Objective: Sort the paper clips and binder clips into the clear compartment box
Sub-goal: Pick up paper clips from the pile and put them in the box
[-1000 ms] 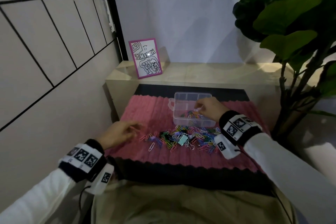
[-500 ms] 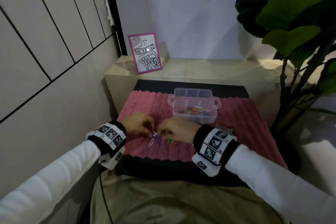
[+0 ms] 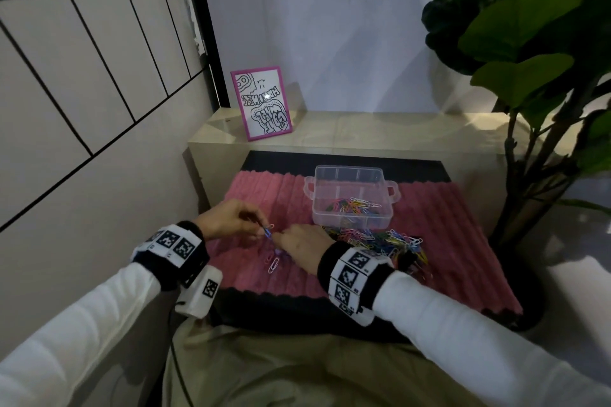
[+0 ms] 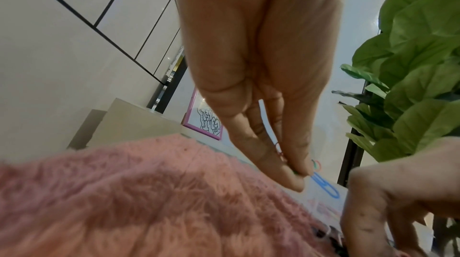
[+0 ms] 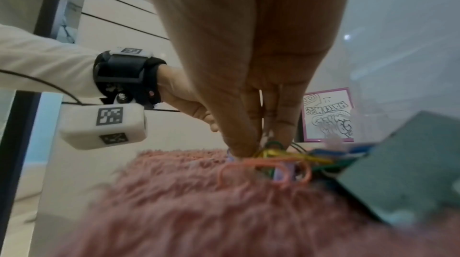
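Note:
The clear compartment box [image 3: 352, 208] sits open on the pink rug [image 3: 463, 225], with colourful paper clips in its front compartment. A pile of paper clips [image 3: 386, 239] lies just in front of it, and a few loose clips [image 3: 273, 262] lie further left. My left hand [image 3: 266, 231] pinches a few clips, a blue paper clip [image 4: 326, 184] sticking out of the fingertips [image 4: 293, 180]. My right hand [image 3: 281, 239] is down at the left end of the pile, thumb and fingers pinching clips [image 5: 270, 150]. A teal binder clip [image 5: 403, 168] lies beside it.
A pink-framed drawing [image 3: 261, 102] stands on the beige ledge [image 3: 380, 132] behind the rug. A large leafy plant [image 3: 529, 43] rises on the right. A tiled wall [image 3: 82, 76] closes the left side. Dark matting [image 3: 297, 311] borders the rug's near edge.
My right hand has left the box and come back to the left end of the pile. My left hand has moved right to meet it and now pinches clips.

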The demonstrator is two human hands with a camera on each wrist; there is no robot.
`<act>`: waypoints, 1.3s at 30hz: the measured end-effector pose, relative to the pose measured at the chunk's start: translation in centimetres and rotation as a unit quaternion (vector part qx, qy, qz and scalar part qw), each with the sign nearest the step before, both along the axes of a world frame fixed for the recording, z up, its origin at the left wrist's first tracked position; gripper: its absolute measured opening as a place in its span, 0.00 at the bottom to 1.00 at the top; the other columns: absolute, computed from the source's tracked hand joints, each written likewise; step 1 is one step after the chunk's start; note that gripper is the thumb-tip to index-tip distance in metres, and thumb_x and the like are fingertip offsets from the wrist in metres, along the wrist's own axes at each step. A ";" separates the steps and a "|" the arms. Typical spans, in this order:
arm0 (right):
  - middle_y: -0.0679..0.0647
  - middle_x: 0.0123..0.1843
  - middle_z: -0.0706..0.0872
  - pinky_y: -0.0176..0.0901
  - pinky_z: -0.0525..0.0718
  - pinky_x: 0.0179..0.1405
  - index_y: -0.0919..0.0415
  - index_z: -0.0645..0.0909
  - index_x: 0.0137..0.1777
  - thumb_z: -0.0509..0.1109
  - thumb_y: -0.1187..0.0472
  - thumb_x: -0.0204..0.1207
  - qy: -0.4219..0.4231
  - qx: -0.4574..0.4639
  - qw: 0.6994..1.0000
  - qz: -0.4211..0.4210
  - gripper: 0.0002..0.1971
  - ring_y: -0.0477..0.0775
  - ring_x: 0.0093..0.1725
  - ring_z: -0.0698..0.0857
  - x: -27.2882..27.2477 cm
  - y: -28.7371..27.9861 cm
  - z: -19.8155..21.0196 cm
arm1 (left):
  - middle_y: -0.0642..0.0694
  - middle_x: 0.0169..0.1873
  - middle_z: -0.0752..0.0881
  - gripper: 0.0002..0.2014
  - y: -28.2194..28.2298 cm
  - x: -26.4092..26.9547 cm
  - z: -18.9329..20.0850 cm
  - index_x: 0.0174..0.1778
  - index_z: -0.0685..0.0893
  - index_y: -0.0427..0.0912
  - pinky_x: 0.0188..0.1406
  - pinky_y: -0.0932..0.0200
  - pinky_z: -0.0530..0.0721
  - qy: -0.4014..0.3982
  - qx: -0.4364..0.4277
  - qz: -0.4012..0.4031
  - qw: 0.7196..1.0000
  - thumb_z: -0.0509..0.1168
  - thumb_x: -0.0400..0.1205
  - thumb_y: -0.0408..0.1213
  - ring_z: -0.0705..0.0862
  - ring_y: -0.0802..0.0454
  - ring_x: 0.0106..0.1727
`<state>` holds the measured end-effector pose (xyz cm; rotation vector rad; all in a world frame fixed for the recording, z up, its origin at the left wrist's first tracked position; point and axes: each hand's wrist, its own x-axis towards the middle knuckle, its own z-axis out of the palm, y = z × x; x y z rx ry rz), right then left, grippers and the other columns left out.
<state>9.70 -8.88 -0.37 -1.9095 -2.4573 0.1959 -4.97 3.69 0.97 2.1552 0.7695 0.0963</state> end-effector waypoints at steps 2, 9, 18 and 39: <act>0.66 0.51 0.85 0.53 0.79 0.46 0.63 0.78 0.58 0.62 0.60 0.80 0.061 -0.001 0.998 -0.017 0.11 0.65 0.51 0.84 0.4 0.1 0.2 | 0.59 0.26 0.89 0.09 0.0 0.2 0.3 0.40 0.86 0.48 0.38 0.75 0.82 -0.008 -0.003 0.000 1.000 0.71 0.73 0.27 0.85 0.66 0.30; 0.44 0.31 0.83 0.23 0.77 0.30 0.62 0.84 0.41 0.74 0.72 0.68 0.414 0.003 0.898 -0.152 0.06 0.31 0.27 0.81 5.5 -1.3 1.8 | 0.51 0.34 0.88 0.07 -0.5 2.3 2.0 0.41 0.85 0.45 0.35 0.74 0.83 -0.053 -0.010 0.022 0.998 0.69 0.75 0.27 0.86 0.67 0.31; 0.52 0.29 0.86 0.37 0.85 0.37 0.63 0.83 0.36 0.75 0.77 0.65 0.547 0.069 0.793 -0.259 0.09 0.47 0.30 0.85 14.7 -3.7 3.4 | 0.47 0.44 0.89 0.09 -0.5 11.2 3.7 0.52 0.86 0.43 0.44 0.74 0.82 -0.050 0.096 -0.021 0.994 0.69 0.76 0.32 0.85 0.64 0.39; 0.60 0.57 0.85 0.48 0.81 0.54 0.61 0.85 0.47 0.60 0.74 0.76 0.085 0.010 0.962 -0.259 0.13 0.60 0.55 0.84 13.1 0.8 3.8 | 0.55 0.40 0.85 0.06 -3.2 -0.3 0.5 0.43 0.78 0.58 0.35 0.78 0.72 0.151 0.136 -0.057 0.978 0.69 0.76 0.43 0.80 0.71 0.36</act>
